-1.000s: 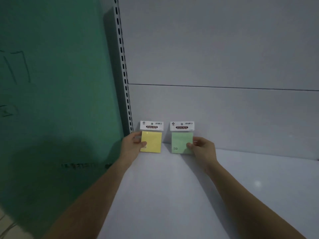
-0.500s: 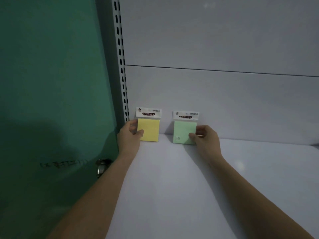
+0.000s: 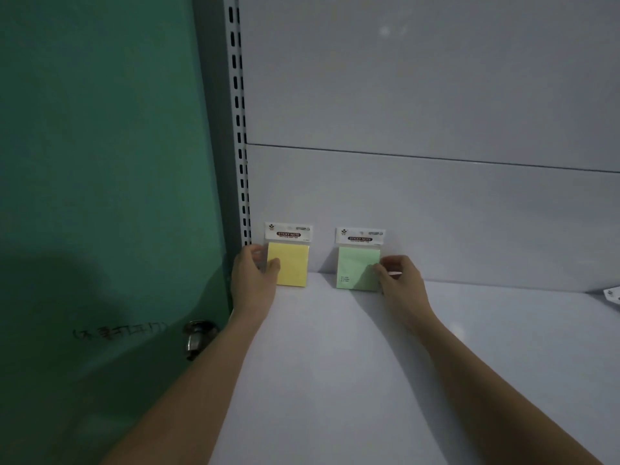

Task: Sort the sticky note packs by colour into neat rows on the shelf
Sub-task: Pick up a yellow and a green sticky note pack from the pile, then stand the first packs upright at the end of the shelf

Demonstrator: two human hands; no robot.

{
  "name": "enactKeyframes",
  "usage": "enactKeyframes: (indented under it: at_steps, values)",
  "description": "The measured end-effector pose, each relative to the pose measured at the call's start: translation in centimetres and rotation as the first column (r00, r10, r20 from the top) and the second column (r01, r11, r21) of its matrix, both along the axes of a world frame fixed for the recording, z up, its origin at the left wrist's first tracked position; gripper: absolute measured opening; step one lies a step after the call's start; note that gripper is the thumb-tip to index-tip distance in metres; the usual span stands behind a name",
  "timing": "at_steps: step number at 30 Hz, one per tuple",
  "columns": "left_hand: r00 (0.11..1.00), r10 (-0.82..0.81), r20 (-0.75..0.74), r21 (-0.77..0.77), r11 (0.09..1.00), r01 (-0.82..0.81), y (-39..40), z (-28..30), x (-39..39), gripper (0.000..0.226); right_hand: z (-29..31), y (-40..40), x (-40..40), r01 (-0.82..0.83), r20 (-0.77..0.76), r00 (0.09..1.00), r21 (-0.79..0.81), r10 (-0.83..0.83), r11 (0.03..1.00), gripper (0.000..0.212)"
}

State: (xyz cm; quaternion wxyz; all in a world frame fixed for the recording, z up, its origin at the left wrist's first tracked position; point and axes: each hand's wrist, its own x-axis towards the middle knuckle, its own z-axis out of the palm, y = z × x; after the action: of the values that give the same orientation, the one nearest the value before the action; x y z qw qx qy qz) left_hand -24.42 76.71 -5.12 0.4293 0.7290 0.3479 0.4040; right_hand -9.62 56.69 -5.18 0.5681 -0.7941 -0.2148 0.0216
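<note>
On the shelf, the left hand is pinching the yellow pack; right of it, the right hand is pinching the green pack.

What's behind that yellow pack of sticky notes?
The shelf's white back panel stands behind the yellow pack. Whether they touch cannot be seen; the pack hides that.

white shelf fills lower centre and right | yellow pack and green pack upright at back, mid-frame, apart | white packet corner at right edge
</note>
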Motion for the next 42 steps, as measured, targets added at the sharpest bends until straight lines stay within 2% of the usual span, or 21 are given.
enactKeyframes:
  at_steps: [3, 6, 8, 11, 15, 20, 25, 34, 38, 42]
  values:
    - [0.996, 0.054, -0.072, 0.197, 0.98, -0.039, -0.9, 1.2, -0.6, 0.034, 1.4, -1.1, 0.0, 0.0, -0.029, 1.0, -0.067, -0.001, 0.998, 0.018]
    - [0.991, -0.023, -0.131, 0.394, 0.916, 0.074, -2.9, 3.3, -1.2, 0.028, 3.5, -2.6, -0.9, -0.004, 0.041, 0.999, -0.162, 0.011, 0.987, 0.023]
    - [0.962, -0.133, -0.238, 0.4, 0.889, 0.222, -4.1, 4.7, -1.1, 0.03, 4.8, -3.7, -1.8, -0.008, 0.091, 0.995, -0.221, 0.029, 0.975, 0.028]
    - [0.845, -0.236, -0.48, 0.323, 0.848, 0.421, -5.7, 6.6, -0.4, 0.043, 6.3, -5.6, -3.2, 0.0, 0.133, 0.99, -0.313, 0.044, 0.95, 0.035]
    - [0.709, -0.275, -0.65, 0.261, 0.795, 0.548, -9.0, 8.1, 0.3, 0.057, 7.9, -9.4, -4.3, 0.034, 0.249, 0.964, -0.464, 0.093, 0.885, 0.044]
    - [0.672, -0.297, -0.678, 0.245, 0.77, 0.589, -16.3, 9.0, 0.8, 0.06, 8.7, -17.2, -3.8, 0.089, 0.296, 0.953, -0.496, 0.072, 0.864, 0.047]
    - [0.67, -0.395, -0.629, 0.198, 0.752, 0.629, -27.0, 8.4, 1.4, 0.061, 7.5, -28.8, -3.8, 0.114, 0.314, 0.947, -0.515, 0.063, 0.85, 0.053]
    - [0.563, -0.585, -0.583, 0.176, 0.586, 0.791, -48.7, 7.3, 5.7, 0.058, 6.9, -50.2, -2.6, 0.22, 0.285, 0.956, -0.548, -0.068, 0.807, 0.058]
    - [0.521, -0.619, -0.587, 0.191, 0.52, 0.833, -54.6, 6.2, 8.9, 0.057, 5.8, -57.8, -0.7, 0.28, 0.263, 0.952, -0.559, -0.154, 0.78, 0.056]
    - [0.505, -0.614, -0.607, 0.185, 0.509, 0.841, -58.4, 4.8, 12.6, 0.056, 4.1, -63.1, 2.5, 0.279, 0.215, 0.958, -0.543, -0.19, 0.792, 0.055]
